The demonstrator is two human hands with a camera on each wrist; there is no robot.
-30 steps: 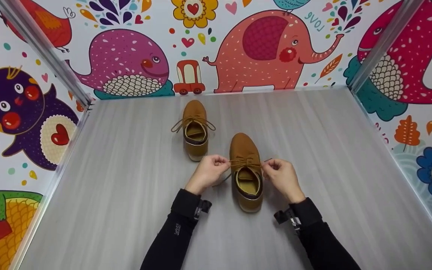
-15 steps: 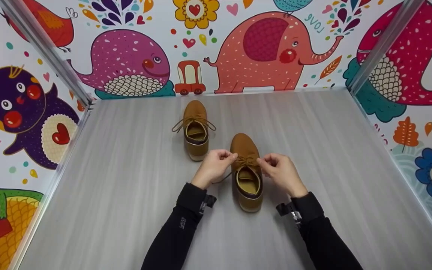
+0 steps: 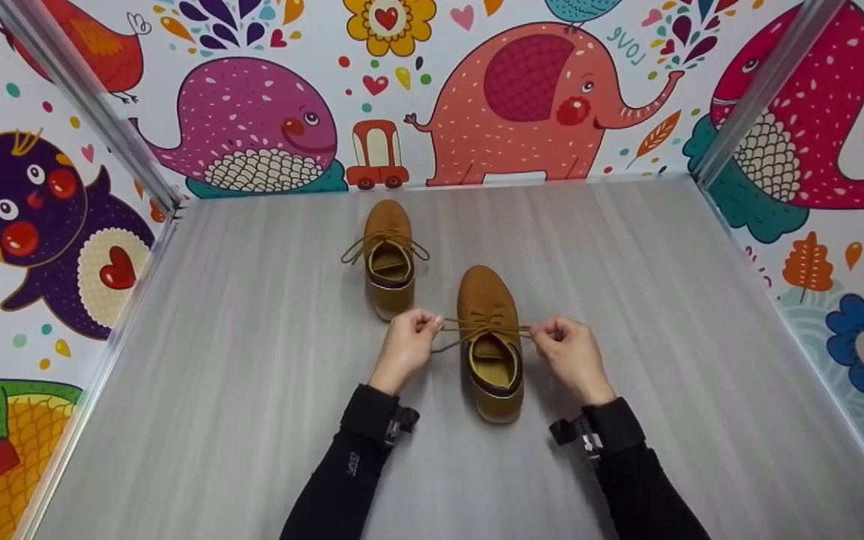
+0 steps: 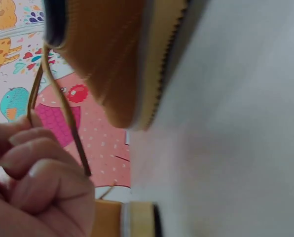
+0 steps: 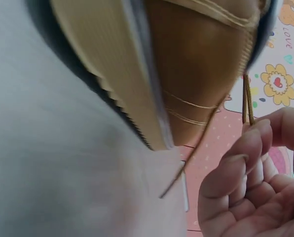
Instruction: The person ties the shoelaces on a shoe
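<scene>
A tan lace-up shoe (image 3: pixel 486 292) stands on the floor between both hands, its toe pointing away. My left hand (image 3: pixel 406 343) pinches a loop of the shoelace (image 4: pixel 68 113) out to the shoe's left; one loose lace end hangs beside the fingers in the left wrist view. On the other side my right hand (image 3: pixel 573 352) pinches another lace loop (image 5: pixel 247 98) between thumb and fingertips. A loose lace end (image 5: pixel 186 163) dangles along the shoe's side in the right wrist view. Both loops stretch sideways from the knot over the tongue.
The matching tan shoe (image 3: pixel 389 217) stands farther off to the left, its laces tied in a bow. Grey wood-look floor (image 3: pixel 252 337) lies around both shoes. Printed cartoon walls (image 3: pixel 394 90) enclose it at the back and sides.
Both hands came in close to the knot half a second ago, then drew apart. Lace loops now show stretched out on either side of the shoe.
</scene>
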